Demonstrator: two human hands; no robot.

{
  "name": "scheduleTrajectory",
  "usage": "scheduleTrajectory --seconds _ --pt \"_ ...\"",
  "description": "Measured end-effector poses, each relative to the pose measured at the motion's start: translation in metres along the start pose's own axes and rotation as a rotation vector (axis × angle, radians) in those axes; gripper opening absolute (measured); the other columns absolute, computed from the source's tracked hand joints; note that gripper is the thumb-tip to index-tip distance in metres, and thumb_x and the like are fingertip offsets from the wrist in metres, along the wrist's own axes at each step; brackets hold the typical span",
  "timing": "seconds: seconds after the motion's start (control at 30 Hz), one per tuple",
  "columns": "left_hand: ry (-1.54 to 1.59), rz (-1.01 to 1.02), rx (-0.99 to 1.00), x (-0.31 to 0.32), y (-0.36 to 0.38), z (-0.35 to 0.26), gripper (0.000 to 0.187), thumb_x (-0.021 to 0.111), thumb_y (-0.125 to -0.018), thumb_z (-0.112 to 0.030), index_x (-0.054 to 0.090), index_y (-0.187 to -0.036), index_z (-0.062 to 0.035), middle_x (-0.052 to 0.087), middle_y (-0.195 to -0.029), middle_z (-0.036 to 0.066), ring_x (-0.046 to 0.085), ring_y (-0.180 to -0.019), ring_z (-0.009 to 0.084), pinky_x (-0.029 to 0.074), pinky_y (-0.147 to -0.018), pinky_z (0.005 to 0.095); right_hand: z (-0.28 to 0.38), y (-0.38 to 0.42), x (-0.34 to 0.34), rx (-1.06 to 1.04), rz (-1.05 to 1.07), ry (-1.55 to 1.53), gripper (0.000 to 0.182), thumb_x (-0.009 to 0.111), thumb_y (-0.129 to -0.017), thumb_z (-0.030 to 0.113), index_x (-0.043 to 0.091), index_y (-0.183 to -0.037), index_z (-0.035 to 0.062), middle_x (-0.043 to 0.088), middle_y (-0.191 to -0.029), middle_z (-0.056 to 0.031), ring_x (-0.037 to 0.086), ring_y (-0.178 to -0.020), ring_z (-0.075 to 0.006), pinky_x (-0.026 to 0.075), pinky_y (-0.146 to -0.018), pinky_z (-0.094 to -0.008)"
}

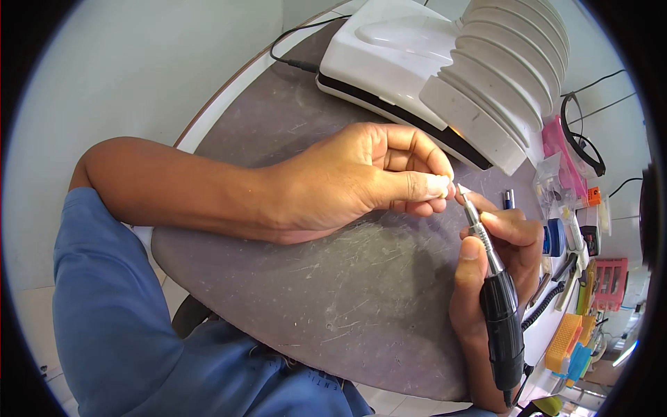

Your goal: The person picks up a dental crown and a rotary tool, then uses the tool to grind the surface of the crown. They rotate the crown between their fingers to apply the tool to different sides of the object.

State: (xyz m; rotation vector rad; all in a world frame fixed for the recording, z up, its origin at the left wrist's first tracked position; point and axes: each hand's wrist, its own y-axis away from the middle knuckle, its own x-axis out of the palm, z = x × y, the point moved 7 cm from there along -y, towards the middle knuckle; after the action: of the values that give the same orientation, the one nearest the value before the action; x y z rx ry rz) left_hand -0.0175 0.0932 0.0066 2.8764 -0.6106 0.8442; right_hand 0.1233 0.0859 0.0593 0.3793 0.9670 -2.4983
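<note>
My left hand (361,174) reaches in from the left over the table, thumb and forefinger pressed together. Whatever sits in that pinch is too small and too covered to name. In my right hand (517,243) is a rotary handpiece (501,326), gripped like a pen, with a black body and a silver front. Its pale, pointed grinding tip (463,189) is right beside the left fingertips; contact cannot be made out. A cord leaves the lower end of the handpiece.
A white machine (389,52) with a ribbed hose (507,62) stands just beyond my hands on the scratched grey tabletop (326,292). On the right are a blue-lidded jar (554,238), a coiled black cord (545,309), an orange block (563,340) and a pink rack (611,283).
</note>
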Motion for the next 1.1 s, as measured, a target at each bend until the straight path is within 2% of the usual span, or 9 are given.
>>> scheduleTrajectory --seconds 0.4,0.47,0.6,0.67,0.9,0.97,1.1 --pt "-0.033 0.024 0.044 -0.0002 0.0005 -0.0006 0.012 0.060 -0.087 -0.008 0.058 -0.098 -0.0031 0.057 -0.099 0.006 0.054 -0.096 0.0117 0.044 -0.085 0.0256 -0.0052 0.0020 0.0013 0.021 0.022 0.014 0.029 0.065 -0.074 0.001 0.047 -0.096 -0.0025 0.055 -0.085 -0.0154 0.063 -0.096 -0.0357 0.048 -0.079 -0.0333" --pt "-0.040 0.028 0.039 -0.0004 0.0003 0.0003 0.012 0.060 -0.087 -0.007 0.058 -0.097 -0.0033 0.057 -0.099 0.005 0.054 -0.097 0.0117 0.044 -0.086 0.0257 -0.0042 0.0008 0.0025 -0.045 0.017 0.001 0.029 0.065 -0.073 0.001 0.048 -0.095 -0.0026 0.055 -0.084 -0.0141 0.063 -0.095 -0.0366 0.049 -0.079 -0.0347" --pt "-0.041 0.026 0.060 -0.0003 0.0004 -0.0001 0.012 0.060 -0.086 -0.006 0.058 -0.097 -0.0035 0.058 -0.100 0.005 0.054 -0.098 0.0116 0.044 -0.087 0.0261 -0.0054 0.0007 0.0025 -0.046 0.003 -0.031 0.029 0.066 -0.072 0.002 0.048 -0.095 -0.0027 0.055 -0.084 -0.0135 0.063 -0.095 -0.0373 0.050 -0.080 -0.0368" --pt "-0.033 0.016 0.056 -0.0003 0.0004 -0.0005 0.012 0.060 -0.086 -0.005 0.058 -0.097 -0.0035 0.058 -0.100 0.005 0.054 -0.098 0.0115 0.044 -0.087 0.0263 0.0011 -0.0010 0.0059 -0.138 0.073 0.042 0.029 0.066 -0.073 0.003 0.048 -0.095 -0.0026 0.054 -0.084 -0.0132 0.063 -0.095 -0.0378 0.050 -0.081 -0.0387" --pt "-0.011 0.013 0.045 -0.0013 0.0002 -0.0006 0.014 0.061 -0.086 -0.006 0.057 -0.099 -0.0027 0.058 -0.100 0.005 0.056 -0.097 0.0114 0.045 -0.087 0.0257 0.0000 0.0019 0.0026 -0.068 0.004 -0.025 0.027 0.066 -0.072 0.002 0.049 -0.093 -0.0028 0.054 -0.085 -0.0137 0.063 -0.094 -0.0379 0.050 -0.080 -0.0395" --pt "0.002 0.009 0.030 -0.0013 0.0015 0.0000 0.015 0.061 -0.086 -0.007 0.057 -0.100 -0.0025 0.058 -0.101 0.006 0.056 -0.097 0.0117 0.046 -0.086 0.0256 -0.0046 0.0019 0.0018 0.056 -0.010 -0.002 0.027 0.066 -0.072 0.001 0.049 -0.093 -0.0031 0.054 -0.085 -0.0138 0.063 -0.092 -0.0373 0.051 -0.079 -0.0384" --pt "0.014 0.009 0.015 -0.0013 0.0014 0.0009 0.018 0.061 -0.086 -0.008 0.056 -0.102 -0.0020 0.058 -0.102 0.007 0.057 -0.096 0.0127 0.047 -0.085 0.0257 -0.0039 0.0009 0.0038 -0.049 0.010 -0.003 0.028 0.066 -0.072 0.001 0.049 -0.094 -0.0032 0.054 -0.085 -0.0139 0.063 -0.092 -0.0367 0.051 -0.077 -0.0365"
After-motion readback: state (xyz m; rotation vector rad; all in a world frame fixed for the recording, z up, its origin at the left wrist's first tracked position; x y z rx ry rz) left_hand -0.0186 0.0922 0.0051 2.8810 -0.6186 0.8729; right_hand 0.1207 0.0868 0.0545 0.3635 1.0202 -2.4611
